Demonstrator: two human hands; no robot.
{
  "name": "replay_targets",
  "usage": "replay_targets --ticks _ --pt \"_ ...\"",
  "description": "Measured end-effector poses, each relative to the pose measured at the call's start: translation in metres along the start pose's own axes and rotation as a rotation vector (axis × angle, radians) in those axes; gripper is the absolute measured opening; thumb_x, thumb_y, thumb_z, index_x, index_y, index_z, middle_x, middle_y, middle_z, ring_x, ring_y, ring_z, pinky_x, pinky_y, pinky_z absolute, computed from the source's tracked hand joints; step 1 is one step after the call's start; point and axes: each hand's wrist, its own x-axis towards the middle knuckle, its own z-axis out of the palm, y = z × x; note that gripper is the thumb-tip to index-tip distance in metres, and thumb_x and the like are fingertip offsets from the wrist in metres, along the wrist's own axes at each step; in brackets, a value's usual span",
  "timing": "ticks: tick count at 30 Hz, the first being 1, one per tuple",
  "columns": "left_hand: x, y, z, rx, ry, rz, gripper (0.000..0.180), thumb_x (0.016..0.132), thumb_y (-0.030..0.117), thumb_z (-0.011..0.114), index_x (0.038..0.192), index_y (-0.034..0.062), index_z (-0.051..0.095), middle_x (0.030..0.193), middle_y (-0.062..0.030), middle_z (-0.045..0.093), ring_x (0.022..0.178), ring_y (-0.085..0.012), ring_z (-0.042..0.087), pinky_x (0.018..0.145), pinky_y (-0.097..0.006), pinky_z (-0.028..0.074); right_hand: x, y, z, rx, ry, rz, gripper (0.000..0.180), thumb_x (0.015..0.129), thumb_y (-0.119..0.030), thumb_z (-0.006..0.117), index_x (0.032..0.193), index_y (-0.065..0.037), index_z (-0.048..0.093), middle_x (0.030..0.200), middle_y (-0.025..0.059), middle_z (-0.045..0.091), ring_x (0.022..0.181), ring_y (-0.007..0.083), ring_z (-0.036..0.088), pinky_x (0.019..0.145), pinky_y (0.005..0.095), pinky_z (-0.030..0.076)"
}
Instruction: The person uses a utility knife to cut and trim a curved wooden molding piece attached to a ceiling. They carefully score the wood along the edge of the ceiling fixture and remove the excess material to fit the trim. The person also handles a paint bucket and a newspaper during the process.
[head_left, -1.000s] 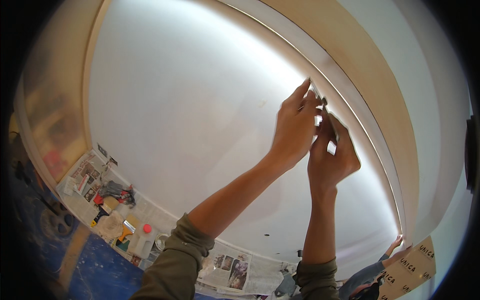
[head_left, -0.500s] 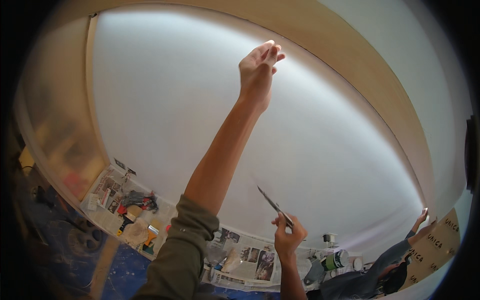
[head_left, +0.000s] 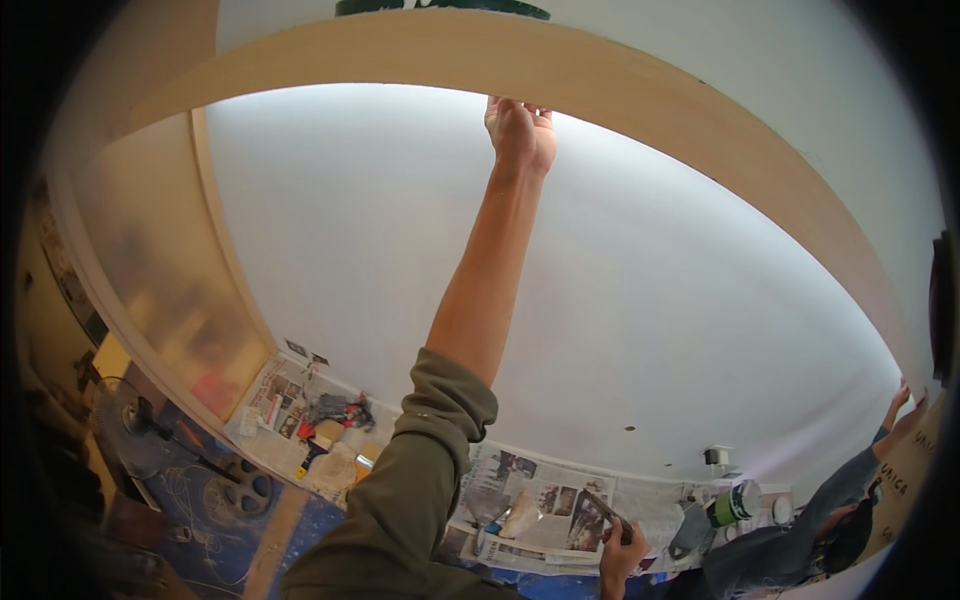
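- Beige panel (head_left: 640, 65), long & curved by the lens, spans the top of the view; bright white light shows along its lower edge, on the wall (head_left: 360, 260) behind.
- L hand (head_left: 520, 130): raised to panel's lower edge abt mid-span, arm stretched up, olive sleeve (head_left: 400, 490) pushed up twd elbow. Fingers bent, tips partly hidden at the edge; can't tell if they grip anything.
- R hand (head_left: 622, 555): low in view, well apart from L. Fingers closed round a slim dark tool (head_left: 602, 507), which slants up-left out of the fist, seen against newspaper (head_left: 640, 490) bkgd. Exact kind of tool unclear at this size.
- Co-worker (head_left: 790, 530) at far R, dark clothing, arm up, hand (head_left: 903, 393) at the panel's R end; finger detail too small to tell.
- Printed tan board (head_left: 900, 480) just beside co-worker.
- Newspaper runs along foot of wall. On it: green/white tub (head_left: 735, 503) tipped over, nr the co-worker; clear plastic bag (head_left: 522, 512) L of the tool; grey/red bundle (head_left: 340, 410) further L.
- Small black box (head_left: 716, 457) on wall, above tub.
- Frosted panel (head_left: 150, 270) w/ pale wood frame, L side; fan (head_left: 130, 420) below it, nr blue floor covering (head_left: 310, 520).
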Motion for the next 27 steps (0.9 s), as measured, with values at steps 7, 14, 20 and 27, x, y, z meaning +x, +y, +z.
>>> replay_targets --ticks 7,14,20,27 --pt "-0.011 0.006 0.016 0.127 -0.032 0.066 0.032 0.093 0.029 0.060 0.116 0.0100 0.050 0.108 0.0018 0.052 0.081 -0.0108 0.046 0.079 -0.026 0.044 -0.007 0.026 0.003 -0.007 -0.016 0.012 0.016 0.091 -0.007 0.064 0.080 0.005 0.065 0.061 0.0087 0.064 0.052 0.0148 0.064 0.051 0.0307 0.048" --pt "-0.066 0.014 -0.023 0.594 -0.116 -0.143 0.018 0.091 0.021 0.055 0.078 0.0119 0.048 0.076 0.0006 0.045 0.070 -0.0116 0.041 0.060 -0.029 0.035 0.001 0.019 0.012 0.001 -0.019 -0.093 0.016 0.092 -0.004 0.063 0.080 0.006 0.063 0.059 0.0085 0.062 0.052 0.0133 0.063 0.048 0.0262 0.048" --pt "-0.114 0.038 -0.056 1.335 -0.306 -0.299 0.018 0.096 0.022 0.059 0.096 0.0044 0.063 0.096 -0.0069 0.063 0.080 -0.0111 0.057 0.069 -0.024 0.042 -0.015 0.020 0.029 0.079 -0.109 -0.046 0.012 0.090 -0.003 0.065 0.084 0.007 0.065 0.063 0.0089 0.065 0.056 0.0143 0.067 0.052 0.0270 0.052" --pt "-0.138 -0.012 0.038 0.937 -0.445 -0.412 0.055 0.094 0.015 0.061 0.143 -0.0006 0.042 0.134 -0.0153 0.054 0.126 -0.0234 0.051 0.093 -0.025 0.042 -0.027 0.017 0.032 0.177 -0.109 0.044 0.010 0.089 -0.001 0.065 0.084 0.007 0.067 0.064 0.0101 0.066 0.059 0.0146 0.068 0.053 0.0269 0.052"
